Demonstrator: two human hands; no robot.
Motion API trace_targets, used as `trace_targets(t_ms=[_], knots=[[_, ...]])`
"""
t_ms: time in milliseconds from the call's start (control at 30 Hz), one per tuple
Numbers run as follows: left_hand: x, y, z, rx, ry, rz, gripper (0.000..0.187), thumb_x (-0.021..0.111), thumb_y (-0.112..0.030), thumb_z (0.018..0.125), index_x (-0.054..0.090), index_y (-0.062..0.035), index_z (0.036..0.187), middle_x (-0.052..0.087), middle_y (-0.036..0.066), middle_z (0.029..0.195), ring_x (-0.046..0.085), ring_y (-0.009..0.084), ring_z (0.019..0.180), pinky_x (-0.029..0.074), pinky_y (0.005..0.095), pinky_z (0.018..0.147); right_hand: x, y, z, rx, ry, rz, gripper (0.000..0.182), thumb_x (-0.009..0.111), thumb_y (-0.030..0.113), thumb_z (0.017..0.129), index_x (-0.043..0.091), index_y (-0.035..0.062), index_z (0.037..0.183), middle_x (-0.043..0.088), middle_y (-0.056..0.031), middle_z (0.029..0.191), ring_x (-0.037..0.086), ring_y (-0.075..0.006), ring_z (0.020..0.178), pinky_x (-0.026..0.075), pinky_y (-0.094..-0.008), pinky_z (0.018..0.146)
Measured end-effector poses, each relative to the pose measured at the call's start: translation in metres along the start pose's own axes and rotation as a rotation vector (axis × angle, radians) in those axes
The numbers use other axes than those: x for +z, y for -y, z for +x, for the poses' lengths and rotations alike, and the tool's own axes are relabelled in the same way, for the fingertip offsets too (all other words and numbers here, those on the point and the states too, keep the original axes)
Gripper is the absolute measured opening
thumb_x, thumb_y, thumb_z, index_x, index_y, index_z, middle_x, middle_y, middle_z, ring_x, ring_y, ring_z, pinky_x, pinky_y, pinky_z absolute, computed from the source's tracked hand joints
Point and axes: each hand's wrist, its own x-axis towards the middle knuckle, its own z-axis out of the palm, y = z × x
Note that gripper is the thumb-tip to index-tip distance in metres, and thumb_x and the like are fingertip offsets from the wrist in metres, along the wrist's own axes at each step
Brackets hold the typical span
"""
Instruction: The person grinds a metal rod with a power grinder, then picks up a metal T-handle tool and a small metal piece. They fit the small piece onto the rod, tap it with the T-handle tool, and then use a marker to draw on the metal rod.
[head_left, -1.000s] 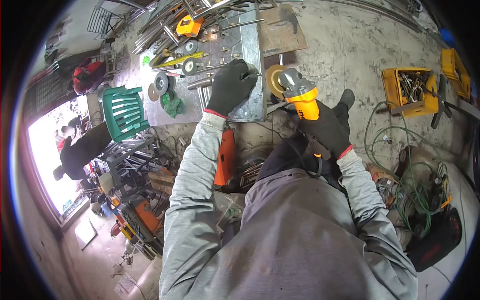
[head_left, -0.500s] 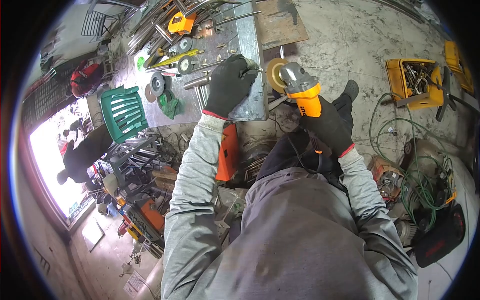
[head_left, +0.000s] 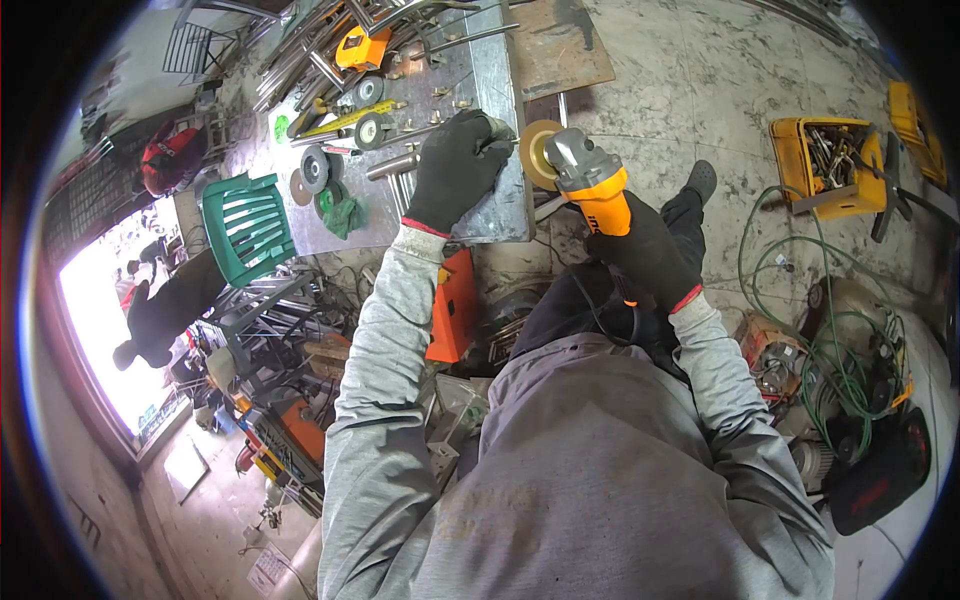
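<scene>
My gloved right hand [head_left: 645,250] is wrapped round the orange body of an angle grinder [head_left: 598,190]. Its yellowish disc [head_left: 538,155] faces the table edge, close to my left fingers. At the right edge of the metal-topped table [head_left: 500,205], my gloved left hand [head_left: 460,170] is closed on a small metal piece [head_left: 499,128], mostly hidden by the glove. Steel tubes [head_left: 393,166] lie just left of that hand. Farther left are loose grinding discs [head_left: 315,168], a green cloth [head_left: 342,217] and a yellow tape-like strip [head_left: 350,119].
An orange tool [head_left: 362,47] and many metal rods lie at the table's far end. A green plastic chair [head_left: 248,228] stands at the left. On the right are a yellow crate [head_left: 822,130] of metal parts and a tangled green cable [head_left: 815,385]. Another person [head_left: 170,310] is by the bright doorway.
My right hand has shifted the angle grinder slightly left, so its disc now sits nearer the table edge and my left fingers. My left hand has hardly moved.
</scene>
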Motion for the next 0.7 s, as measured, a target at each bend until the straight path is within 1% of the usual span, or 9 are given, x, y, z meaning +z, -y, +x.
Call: trace_targets(t_ms=[100, 167, 233, 367, 500, 567, 633, 667, 700], knots=[[0.001, 0.000, 0.000, -0.015, -0.018, -0.004, 0.022, 0.079, -0.018, 0.090, 0.080, -0.0020, 0.105, 0.075, 0.017, 0.100, 0.074, 0.0340, 0.089, 0.057, 0.0432, 0.082, 0.001, 0.000, -0.001, 0.006, -0.008, 0.010, 0.054, 0.082, 0.003, 0.088, 0.063, 0.0028, 0.139, 0.074, -0.0054, 0.119, 0.071, -0.0147, 0.104, 0.059, -0.0330, 0.091], [0.000, 0.000, 0.001, -0.024, 0.023, 0.031, 0.022, 0.079, -0.017, 0.090, 0.080, -0.0020, 0.105, 0.075, 0.017, 0.101, 0.074, 0.0332, 0.089, 0.058, 0.0424, 0.082, 0.003, 0.002, -0.002, 0.020, -0.014, 0.018, 0.055, 0.082, 0.003, 0.088, 0.062, 0.0029, 0.139, 0.074, -0.0054, 0.119, 0.071, -0.0145, 0.105, 0.058, -0.0328, 0.092], [-0.002, -0.003, 0.002, -0.028, 0.031, 0.019, 0.021, 0.079, -0.017, 0.090, 0.080, -0.0019, 0.105, 0.075, 0.017, 0.100, 0.074, 0.0331, 0.089, 0.058, 0.0424, 0.082, 0.002, 0.007, -0.003, -0.005, -0.032, -0.042, 0.054, 0.081, 0.004, 0.089, 0.062, 0.0032, 0.140, 0.074, -0.0052, 0.120, 0.071, -0.0146, 0.106, 0.058, -0.0330, 0.093], [-0.003, -0.002, 0.002, -0.025, 0.039, 0.005, 0.020, 0.077, -0.016, 0.090, 0.080, -0.0016, 0.104, 0.076, 0.017, 0.099, 0.075, 0.0331, 0.090, 0.057, 0.0425, 0.083, 0.003, 0.008, -0.001, 0.002, -0.017, -0.004, 0.054, 0.081, 0.005, 0.089, 0.062, 0.0037, 0.140, 0.075, -0.0053, 0.121, 0.071, -0.0150, 0.107, 0.058, -0.0333, 0.094], [0.002, 0.003, 0.000, -0.054, 0.022, -0.025, 0.020, 0.077, -0.016, 0.090, 0.080, -0.0013, 0.104, 0.077, 0.017, 0.097, 0.075, 0.0337, 0.090, 0.057, 0.0427, 0.084, 0.001, 0.013, -0.001, 0.009, -0.011, -0.066, 0.054, 0.081, 0.005, 0.088, 0.063, 0.0034, 0.139, 0.075, -0.0059, 0.121, 0.072, -0.0161, 0.107, 0.057, -0.0339, 0.095], [0.002, 0.005, 0.002, -0.046, 0.039, -0.001, 0.022, 0.077, -0.024, 0.091, 0.078, -0.0061, 0.102, 0.074, 0.015, 0.106, 0.074, 0.0376, 0.097, 0.058, 0.0465, 0.084, 0.002, 0.006, -0.001, -0.002, -0.017, -0.071, 0.055, 0.082, 0.006, 0.088, 0.063, 0.0030, 0.139, 0.075, -0.0059, 0.121, 0.072, -0.0164, 0.107, 0.058, -0.0339, 0.095], [0.000, 0.004, 0.002, -0.048, 0.049, 0.008, 0.022, 0.077, -0.024, 0.091, 0.078, -0.0059, 0.102, 0.074, 0.015, 0.106, 0.074, 0.0376, 0.096, 0.058, 0.0467, 0.084, 0.003, -0.003, 0.001, -0.078, -0.047, -0.071, 0.054, 0.082, 0.006, 0.088, 0.063, 0.0024, 0.138, 0.075, -0.0063, 0.121, 0.072, -0.0169, 0.106, 0.058, -0.0343, 0.094], [-0.001, 0.003, 0.002, -0.049, 0.056, 0.018, 0.022, 0.077, -0.024, 0.090, 0.078, -0.0058, 0.102, 0.073, 0.015, 0.106, 0.074, 0.0377, 0.096, 0.058, 0.0468, 0.083, 0.001, -0.001, 0.002, -0.078, -0.047, -0.072, 0.054, 0.082, 0.006, 0.088, 0.063, 0.0024, 0.138, 0.075, -0.0063, 0.121, 0.072, -0.0169, 0.106, 0.058, -0.0343, 0.094], [-0.002, 0.003, 0.002, -0.049, 0.055, 0.019, 0.022, 0.077, -0.024, 0.090, 0.078, -0.0058, 0.102, 0.073, 0.015, 0.106, 0.074, 0.0377, 0.096, 0.058, 0.0468, 0.083, -0.002, 0.002, 0.002, -0.019, -0.026, -0.074, 0.054, 0.082, 0.006, 0.088, 0.063, 0.0025, 0.138, 0.075, -0.0065, 0.121, 0.072, -0.0168, 0.106, 0.058, -0.0344, 0.094]])
